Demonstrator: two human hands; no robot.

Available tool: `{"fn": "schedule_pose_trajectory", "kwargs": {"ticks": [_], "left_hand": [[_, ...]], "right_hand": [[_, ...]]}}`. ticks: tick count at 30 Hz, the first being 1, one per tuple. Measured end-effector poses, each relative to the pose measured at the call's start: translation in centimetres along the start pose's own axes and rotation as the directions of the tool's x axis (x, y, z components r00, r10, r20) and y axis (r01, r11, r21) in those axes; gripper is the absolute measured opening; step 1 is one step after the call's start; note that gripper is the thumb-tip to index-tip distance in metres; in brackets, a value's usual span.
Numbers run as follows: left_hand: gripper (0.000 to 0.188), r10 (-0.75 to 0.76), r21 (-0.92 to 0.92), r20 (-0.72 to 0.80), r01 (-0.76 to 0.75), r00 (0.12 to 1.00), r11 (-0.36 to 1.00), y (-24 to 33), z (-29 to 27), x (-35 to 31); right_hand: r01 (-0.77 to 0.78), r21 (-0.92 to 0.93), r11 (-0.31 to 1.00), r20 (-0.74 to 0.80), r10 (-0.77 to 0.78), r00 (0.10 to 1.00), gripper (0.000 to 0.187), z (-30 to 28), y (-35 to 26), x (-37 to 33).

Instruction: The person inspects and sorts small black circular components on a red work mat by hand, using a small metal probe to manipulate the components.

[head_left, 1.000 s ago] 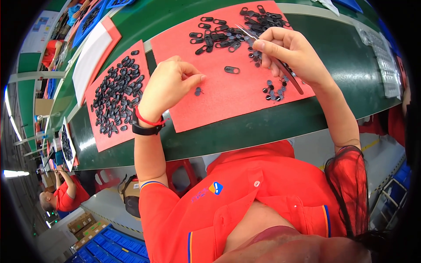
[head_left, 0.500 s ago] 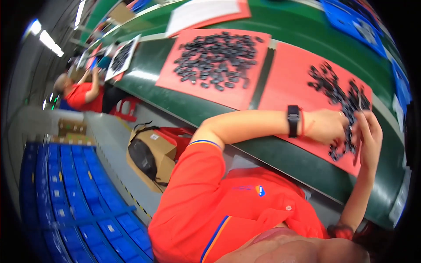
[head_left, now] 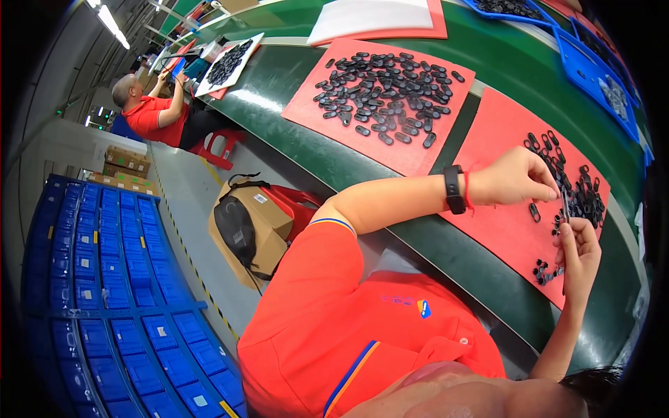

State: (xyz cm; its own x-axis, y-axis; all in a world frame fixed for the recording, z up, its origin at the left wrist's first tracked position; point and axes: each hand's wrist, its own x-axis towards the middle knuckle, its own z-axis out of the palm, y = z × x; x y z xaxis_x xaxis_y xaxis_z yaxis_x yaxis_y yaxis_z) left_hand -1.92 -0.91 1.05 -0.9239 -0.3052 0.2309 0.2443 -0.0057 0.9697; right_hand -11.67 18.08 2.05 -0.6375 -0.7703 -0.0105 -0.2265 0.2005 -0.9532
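Note:
My left hand (head_left: 519,180), with a black band on its wrist, is closed in a pinch over the right-hand pink mat (head_left: 488,139). What its fingertips hold is too small to make out. Just nearer me, my right hand (head_left: 582,256) is closed around slim tweezers (head_left: 565,205), whose tip meets the left fingertips. Loose black oval parts with ring-like openings (head_left: 589,202) lie on the mat beyond and beside my hands. Small black pieces (head_left: 543,272) sit in a cluster by the right hand, which partly hides the mat.
Many black oval parts (head_left: 383,90) cover another pink mat (head_left: 310,104) to the left. Beyond lie a white sheet (head_left: 373,17) and blue trays (head_left: 589,70). A co-worker (head_left: 150,115) sits far left. A cardboard box (head_left: 275,226) and blue bin racks (head_left: 104,279) stand at left.
My left hand has lifted from among the parts to a pinch at the tweezers' tip. My right hand has come lower, still with the tweezers. The whole view has shifted.

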Motion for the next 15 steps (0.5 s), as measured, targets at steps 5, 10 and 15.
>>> {"fn": "schedule_pose_trajectory", "kwargs": {"ticks": [5, 10, 15], "left_hand": [[0.017, -0.307, -0.219, 0.058, 0.312, 0.950, 0.925, 0.98, -1.32, -1.08], [0.018, -0.344, -0.271, 0.075, 0.351, 0.936, 0.896, 0.86, -1.35, -1.11], [0.017, -0.358, -0.294, 0.062, 0.360, 0.932, 0.885, 0.71, -1.50, -1.05]], "right_hand": [[0.035, -0.065, 0.997, 0.038, -0.033, 0.999, 0.011, 0.93, 0.36, -0.36], [0.038, -0.104, 0.994, 0.032, -0.035, 0.999, 0.011, 0.91, 0.27, -0.42], [0.053, -0.121, 0.991, 0.029, -0.049, 0.998, 0.012, 1.13, 0.43, -0.52]]}}
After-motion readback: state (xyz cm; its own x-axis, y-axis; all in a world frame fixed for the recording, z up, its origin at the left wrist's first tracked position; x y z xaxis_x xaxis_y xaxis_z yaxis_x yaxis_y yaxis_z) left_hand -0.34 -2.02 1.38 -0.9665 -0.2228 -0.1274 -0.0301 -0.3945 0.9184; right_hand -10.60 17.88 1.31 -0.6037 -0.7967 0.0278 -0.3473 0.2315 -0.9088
